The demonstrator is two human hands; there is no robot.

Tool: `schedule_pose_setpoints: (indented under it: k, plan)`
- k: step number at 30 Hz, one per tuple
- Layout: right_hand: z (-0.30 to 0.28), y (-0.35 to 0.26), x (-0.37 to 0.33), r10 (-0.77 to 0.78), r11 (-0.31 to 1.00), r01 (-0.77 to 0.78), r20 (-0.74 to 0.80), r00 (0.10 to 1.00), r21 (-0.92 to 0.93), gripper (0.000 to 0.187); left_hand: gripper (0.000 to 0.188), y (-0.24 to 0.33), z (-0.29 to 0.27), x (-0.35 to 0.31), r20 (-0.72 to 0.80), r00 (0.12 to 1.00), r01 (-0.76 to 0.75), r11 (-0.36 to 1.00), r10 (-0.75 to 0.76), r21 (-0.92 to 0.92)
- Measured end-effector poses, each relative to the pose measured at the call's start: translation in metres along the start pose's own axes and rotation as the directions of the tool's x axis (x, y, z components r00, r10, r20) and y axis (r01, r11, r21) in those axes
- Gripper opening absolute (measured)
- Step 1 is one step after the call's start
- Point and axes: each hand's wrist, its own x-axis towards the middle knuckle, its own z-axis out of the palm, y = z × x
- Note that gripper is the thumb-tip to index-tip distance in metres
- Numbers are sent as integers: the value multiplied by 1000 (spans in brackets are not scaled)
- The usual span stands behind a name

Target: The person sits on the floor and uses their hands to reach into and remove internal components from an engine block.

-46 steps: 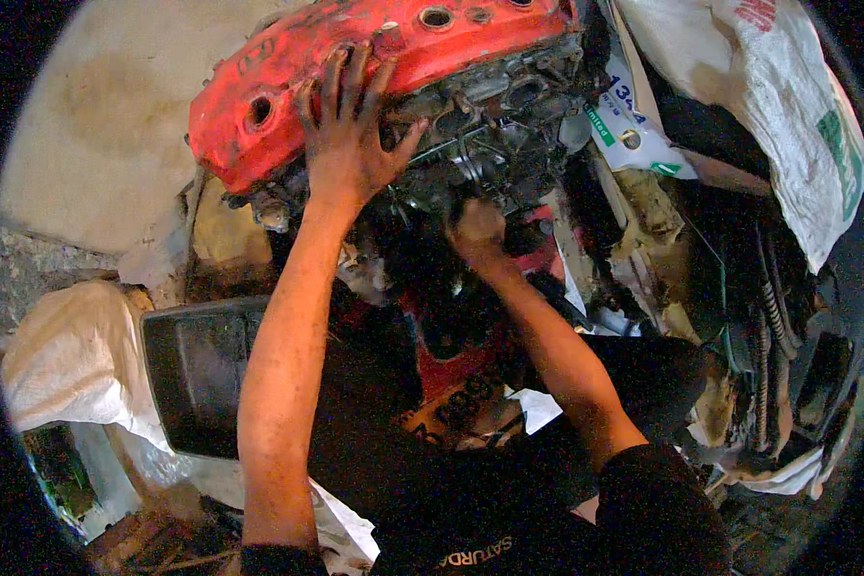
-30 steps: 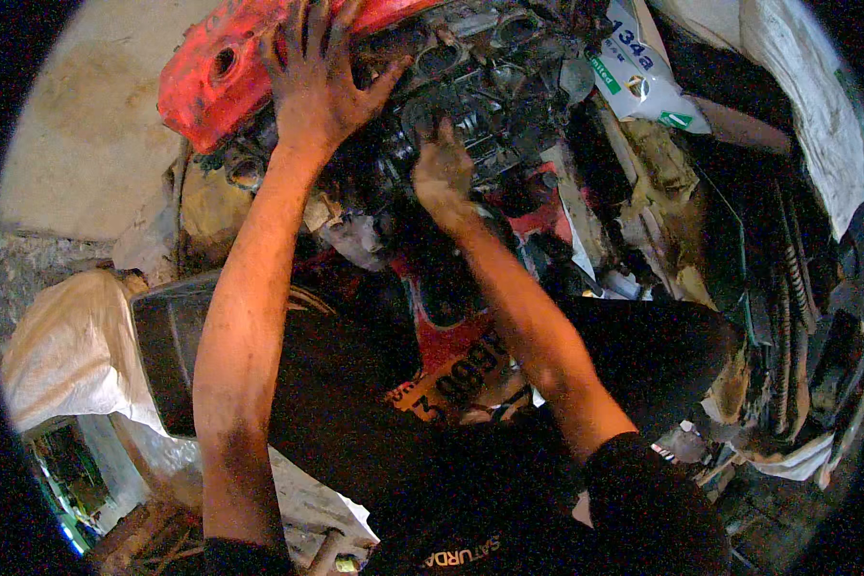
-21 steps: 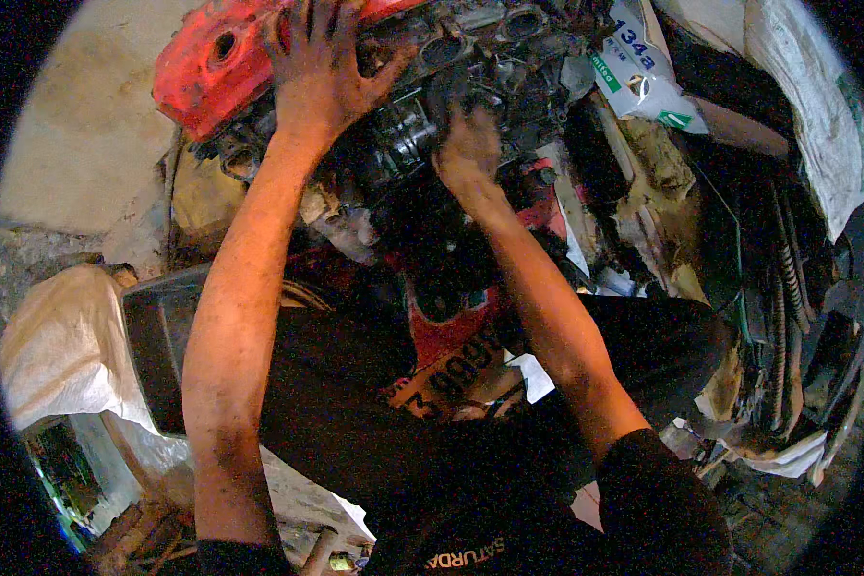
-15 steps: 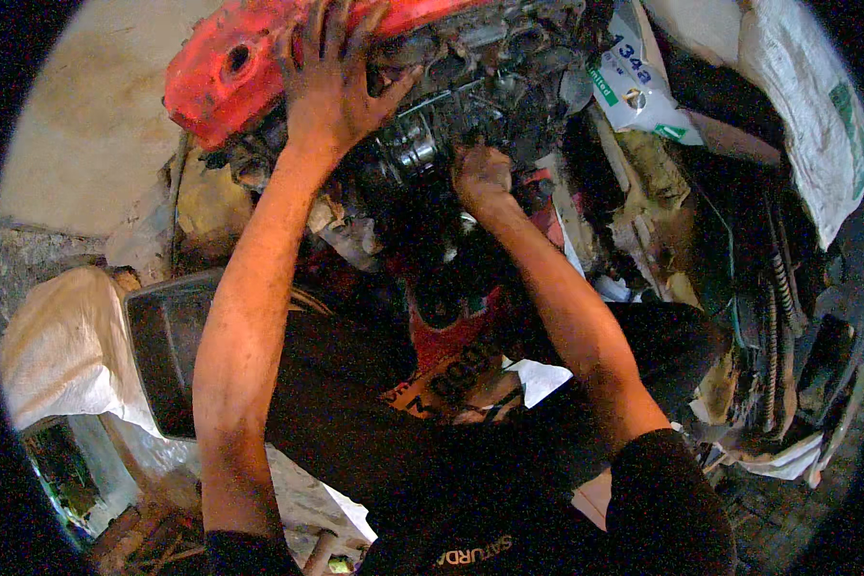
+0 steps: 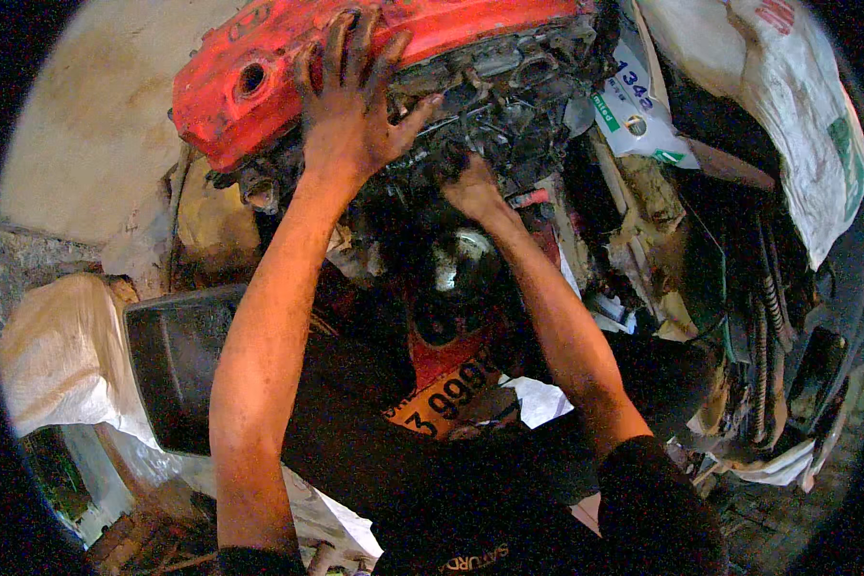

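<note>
A greasy engine (image 5: 533, 120) with a red valve cover (image 5: 223, 120) fills the top middle of the head view. My left hand (image 5: 348, 120) lies on it with fingers spread, the fingertips on the red cover and the thumb over the dark metal side. Lower and to the right, my right hand (image 5: 473, 190) is curled against the underside of the engine. Its fingertips are in shadow, so what they grip is hidden. Just below that hand, a shiny rounded metal part (image 5: 463, 257) shows between my forearms.
A black plastic bin (image 5: 184, 360) and a pale sack (image 5: 62, 355) stand to the left. An orange plate (image 5: 451, 398) lies low between my arms. On the right are a white sack (image 5: 802, 125), a printed white bag (image 5: 638, 120) and coiled springs (image 5: 766, 336) among clutter.
The red cover and engine sit a little lower and further right in view. A shiny ringed part between my hands is no longer visible, and the rounded metal part below my right hand shows more.
</note>
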Motion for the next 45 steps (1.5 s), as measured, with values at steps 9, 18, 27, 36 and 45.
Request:
schedule_pose_setpoints:
  k: [9,18,27,36,45]
  plan:
    - [-34,33,-41,351,867,-240,193,916,-438,51,65,-11,5,1,126,991,60,991,-45,-119]
    - [15,60,-17,136,797,-134,-41,990,-589,41,62,-5,1,2,150,988,45,997,-37,-56]
    - [-24,27,-66,126,764,-145,-75,989,-629,34,61,-10,2,-5,105,994,42,994,-32,-100]
    - [38,39,-86,128,695,-98,-12,992,-712,46,64,-9,-8,-3,67,998,23,998,-18,-67]
    - [6,-18,-34,217,838,-157,54,975,-522,41,64,-11,-1,-7,55,998,13,995,-8,-98]
